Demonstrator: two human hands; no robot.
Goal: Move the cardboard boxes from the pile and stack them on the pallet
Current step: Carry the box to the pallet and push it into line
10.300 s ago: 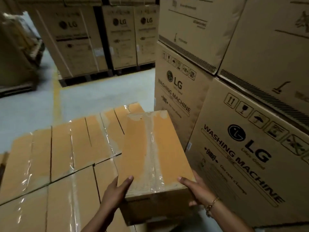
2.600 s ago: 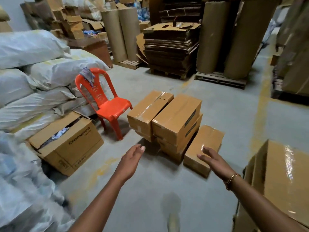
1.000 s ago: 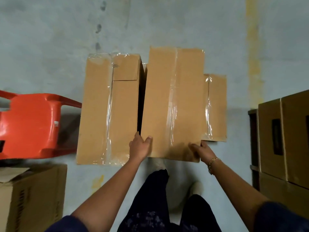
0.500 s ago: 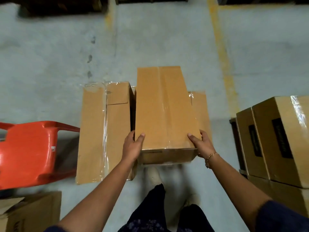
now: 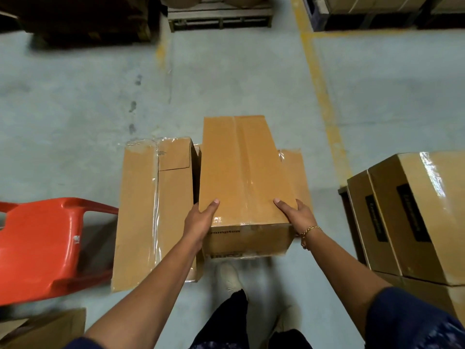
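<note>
We've got both hands on the cardboard box (image 5: pixel 245 172) here: our left hand (image 5: pixel 200 222) is clamped against its near left corner, thumb up on the taped top, and our right hand (image 5: pixel 295 215) grips the near right corner the same way, a gold bracelet (image 5: pixel 308 234) at that wrist. The box sits between the palms with its long side running away from us, a strip of clear tape down the middle of the top, and dark print on the near end face that we can't read cleanly. It looks raised above the rest of the pile, though we can't tell if its far end is touching anything below.

Just left of it lies a long taped box (image 5: pixel 156 210) flat on the floor, and peeking out on the right, partly under the one we hold, is a lower box (image 5: pixel 294 172). Below the held box we see a pale shoe (image 5: pixel 229 275) and dark trousers (image 5: pixel 226 323) on the grey concrete floor (image 5: pixel 75 122).

Out to the left, an orange plastic chair (image 5: pixel 47 245) stands near the long box. In the near left corner, the edge of another carton (image 5: pixel 42 328). To the right, stacked boxes (image 5: pixel 415 217) with black labels and glossy tape, well apart from the pile. A yellow floor line (image 5: pixel 322 102) runs away between them, and far off we see a wooden pallet (image 5: pixel 219 16) carrying brown rolls.
</note>
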